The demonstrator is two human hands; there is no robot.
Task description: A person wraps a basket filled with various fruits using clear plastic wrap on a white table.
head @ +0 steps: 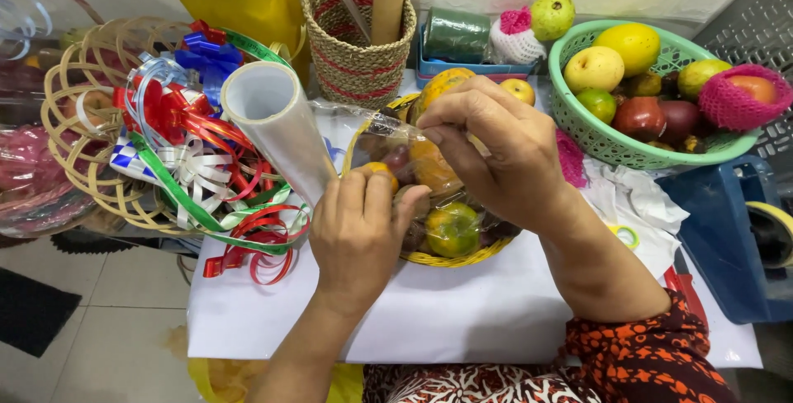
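Note:
A small yellow wicker basket (pixel 462 256) full of mixed fruit sits on a white sheet (pixel 462 308) in front of me. Clear plastic film (pixel 376 126) runs from a roll (pixel 277 122) lying at the left over the fruit. My right hand (pixel 496 151) pinches the film's edge above the basket. My left hand (pixel 359 234) presses on the film and fruit at the basket's near left side, next to an orange-green fruit (pixel 452 228).
Curled red, green, blue and silver ribbons (pixel 198 147) lie over empty wicker baskets (pixel 74 130) at the left. A green plastic basket (pixel 611 143) of fruit stands at the right, a woven pot (pixel 357 48) behind, a blue tape dispenser (pixel 731 238) at the far right.

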